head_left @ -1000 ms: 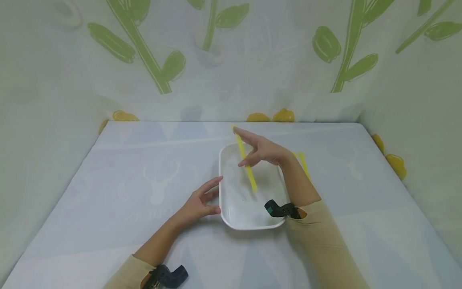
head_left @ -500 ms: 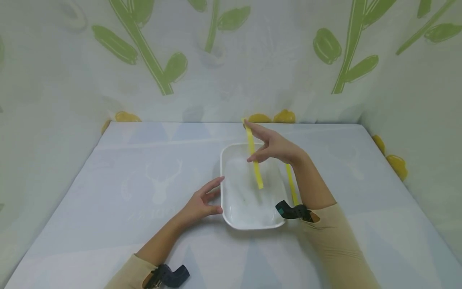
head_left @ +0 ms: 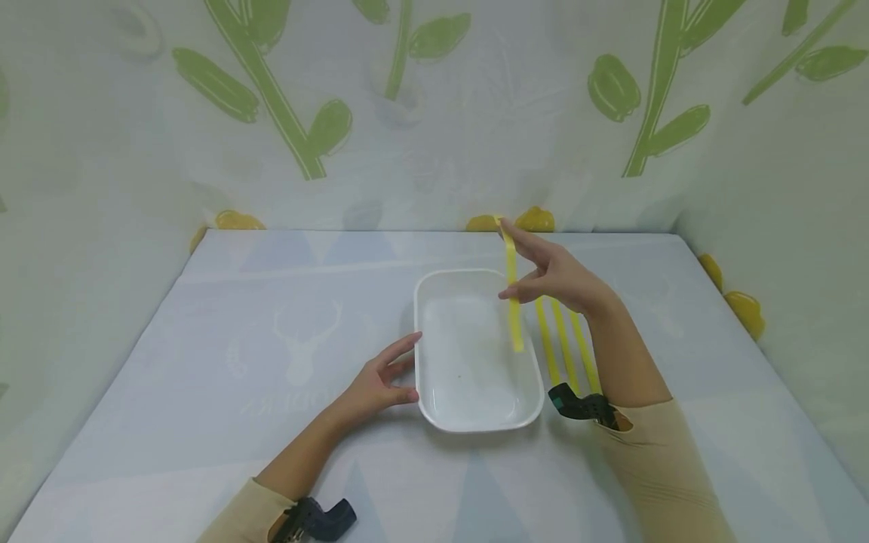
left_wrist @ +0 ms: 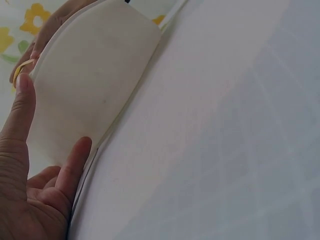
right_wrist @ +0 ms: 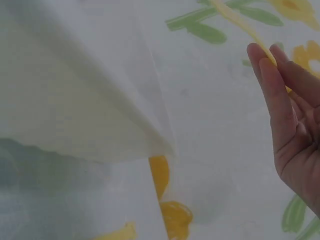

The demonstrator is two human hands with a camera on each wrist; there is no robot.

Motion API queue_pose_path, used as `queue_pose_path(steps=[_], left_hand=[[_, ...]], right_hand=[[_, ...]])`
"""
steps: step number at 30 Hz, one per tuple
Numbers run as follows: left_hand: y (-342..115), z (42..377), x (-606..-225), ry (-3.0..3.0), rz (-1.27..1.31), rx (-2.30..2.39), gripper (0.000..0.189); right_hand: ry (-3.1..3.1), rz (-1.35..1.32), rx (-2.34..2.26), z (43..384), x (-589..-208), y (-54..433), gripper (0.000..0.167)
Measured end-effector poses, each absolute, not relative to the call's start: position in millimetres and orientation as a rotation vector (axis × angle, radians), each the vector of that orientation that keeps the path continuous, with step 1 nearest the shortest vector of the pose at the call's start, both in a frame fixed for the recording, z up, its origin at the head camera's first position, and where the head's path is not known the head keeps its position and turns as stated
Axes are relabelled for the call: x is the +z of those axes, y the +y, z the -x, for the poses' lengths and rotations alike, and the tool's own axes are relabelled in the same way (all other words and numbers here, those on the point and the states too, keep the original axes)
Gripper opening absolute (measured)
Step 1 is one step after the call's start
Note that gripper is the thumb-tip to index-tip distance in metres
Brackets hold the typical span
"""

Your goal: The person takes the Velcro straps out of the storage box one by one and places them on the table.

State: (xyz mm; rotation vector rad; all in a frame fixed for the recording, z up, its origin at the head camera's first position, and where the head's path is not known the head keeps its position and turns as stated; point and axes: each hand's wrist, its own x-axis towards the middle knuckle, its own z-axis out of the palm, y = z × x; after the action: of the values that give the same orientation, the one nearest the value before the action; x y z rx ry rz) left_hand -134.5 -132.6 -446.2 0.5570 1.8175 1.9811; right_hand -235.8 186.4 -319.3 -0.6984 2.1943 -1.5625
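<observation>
A white rectangular tray (head_left: pixel 468 354) with raised sides stands on the table. At its left wall my left hand (head_left: pixel 380 377) rests with fingertips and thumb against the side, fingers fairly straight; in the left wrist view the left thumb (left_wrist: pixel 22 107) is at the rim. Over the tray's right side, my right hand (head_left: pixel 557 279) pinches the upper end of a thin yellow strip (head_left: pixel 512 260), which hangs down past the thumb. The right wrist view shows this strip (right_wrist: pixel 240 22) between thumb and fingertips.
To the right of the tray lie several yellow strips (head_left: pixel 565 343) side by side, partly under the right forearm. The pale patterned table (head_left: pixel 204 362) extends to both sides, with a printed cloth wall (head_left: pixel 475 136) behind it.
My right hand has moved right with the yellow strip, from over the tray's middle to its right edge. More strips on the table now show. The left hand keeps its place at the tray.
</observation>
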Motion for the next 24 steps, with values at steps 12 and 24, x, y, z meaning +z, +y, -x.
queue_pose_path(steps=[12, 24], left_hand=[[-131, 135, -447, 1.815, -0.583, 1.983, 0.091], [-131, 134, -447, 1.840, -0.623, 1.971, 0.096]], right_hand=[[2.269, 0.601, -1.539, 222, -325, 229, 0.095], [2.341, 0.499, -1.446, 207, -339, 264, 0.096]])
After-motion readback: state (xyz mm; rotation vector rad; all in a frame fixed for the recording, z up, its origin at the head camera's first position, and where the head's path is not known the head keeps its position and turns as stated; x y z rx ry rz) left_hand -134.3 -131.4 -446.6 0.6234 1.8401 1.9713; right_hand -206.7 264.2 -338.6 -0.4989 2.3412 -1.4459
